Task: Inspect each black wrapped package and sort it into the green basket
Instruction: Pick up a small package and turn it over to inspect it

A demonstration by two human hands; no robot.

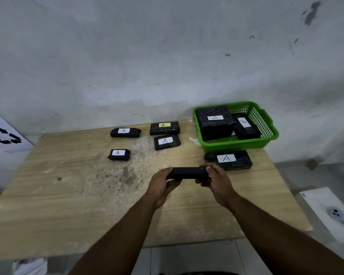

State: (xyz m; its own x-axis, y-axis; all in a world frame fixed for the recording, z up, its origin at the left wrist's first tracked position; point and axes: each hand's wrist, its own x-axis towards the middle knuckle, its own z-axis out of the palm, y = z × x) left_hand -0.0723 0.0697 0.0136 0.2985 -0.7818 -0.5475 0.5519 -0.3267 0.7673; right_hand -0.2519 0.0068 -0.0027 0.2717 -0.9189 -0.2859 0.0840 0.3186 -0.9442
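Worktop (pixel 68 195): pale tan wood grain, grey speckled worn patch at centre. Basket (pixel 266 133): bright green lattice mesh. Packages: glossy black wrap; white labels with handwritten black "A", e.g. package (pixel 227 160); one package (pixel 164 128) has a yellow label. Wall (pixel 147 56): grey-white, dark scuffs.

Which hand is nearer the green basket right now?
Right. The right hand grips the held package's end just below the green basket; the left hand holds the opposite end, further away.
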